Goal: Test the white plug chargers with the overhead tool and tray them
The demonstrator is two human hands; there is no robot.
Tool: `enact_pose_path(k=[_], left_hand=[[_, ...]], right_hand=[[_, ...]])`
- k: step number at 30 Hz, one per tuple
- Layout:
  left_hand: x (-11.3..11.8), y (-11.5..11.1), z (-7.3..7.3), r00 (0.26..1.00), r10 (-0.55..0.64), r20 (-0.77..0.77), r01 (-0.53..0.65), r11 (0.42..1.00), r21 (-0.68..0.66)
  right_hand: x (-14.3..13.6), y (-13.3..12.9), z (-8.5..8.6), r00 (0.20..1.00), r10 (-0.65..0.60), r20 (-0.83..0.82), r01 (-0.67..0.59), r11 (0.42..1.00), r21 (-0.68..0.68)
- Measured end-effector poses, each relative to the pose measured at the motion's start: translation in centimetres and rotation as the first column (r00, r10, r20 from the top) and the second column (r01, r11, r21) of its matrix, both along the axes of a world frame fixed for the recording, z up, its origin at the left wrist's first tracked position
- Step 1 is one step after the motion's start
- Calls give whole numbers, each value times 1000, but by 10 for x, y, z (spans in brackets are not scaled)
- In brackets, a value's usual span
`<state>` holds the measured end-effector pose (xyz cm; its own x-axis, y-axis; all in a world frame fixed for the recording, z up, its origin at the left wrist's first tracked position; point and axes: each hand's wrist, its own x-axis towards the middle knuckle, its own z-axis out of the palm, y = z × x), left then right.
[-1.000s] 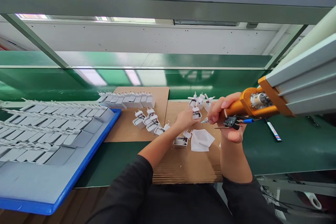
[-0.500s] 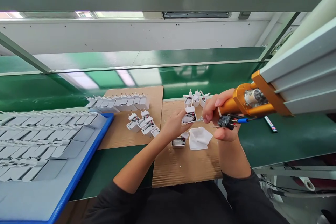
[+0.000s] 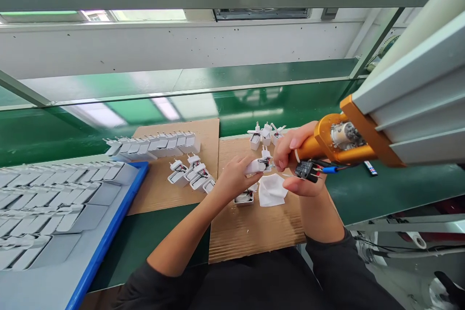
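Note:
My left hand (image 3: pixel 234 177) is closed around a white plug-in power adapter (image 3: pixel 255 166). The adapter is turned on its side, its open end with wires and plug pins towards the right. In my right hand (image 3: pixel 286 150) is an orange and grey glue gun (image 3: pixel 309 148), fingers wrapped around its barrel. A black microswitch (image 3: pixel 307 170) with a blue-sleeved wire sits on the gun near my thumb. The gun's thin nozzle is at the adapter's open end; whether they touch I cannot tell. Below, another open adapter (image 3: pixel 244 198) lies beside a white cloth (image 3: pixel 271 190).
Several open adapters stand at the back (image 3: pixel 266 134) and on the left cardboard (image 3: pixel 192 174), with a row of adapters (image 3: pixel 160 145) behind. A blue-rimmed tray (image 3: pixel 109 232) full of white adapters occupies the left. A marker (image 3: pixel 371 168) lies right of the gun.
My left hand has turned the adapter so that its opening faces right, towards the nozzle. My right hand keeps its grip on the glue gun. The view has shifted slightly.

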<state>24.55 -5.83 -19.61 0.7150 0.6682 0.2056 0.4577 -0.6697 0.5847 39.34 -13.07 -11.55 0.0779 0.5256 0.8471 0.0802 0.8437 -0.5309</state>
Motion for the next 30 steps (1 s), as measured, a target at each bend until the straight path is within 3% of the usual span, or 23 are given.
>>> enact_pose_path(k=[4, 10, 19, 30], left_hand=[[-2, -4, 5, 999, 9, 38, -9, 1000, 13], [-4, -7, 11, 998, -3, 67, -3, 996, 90], [-4, -10, 12, 995, -21, 94, 8, 991, 136], [-4, -10, 12, 997, -11, 72, 2, 992, 124]], right_hand=[[0, 0, -5, 998, 30, -48, -29, 1000, 8], [5, -1, -13, 1000, 18, 9, -17, 999, -40], [0, -2, -7, 1000, 29, 7, -29, 999, -16], [2, -3, -11, 998, 56, 15, -56, 998, -36]])
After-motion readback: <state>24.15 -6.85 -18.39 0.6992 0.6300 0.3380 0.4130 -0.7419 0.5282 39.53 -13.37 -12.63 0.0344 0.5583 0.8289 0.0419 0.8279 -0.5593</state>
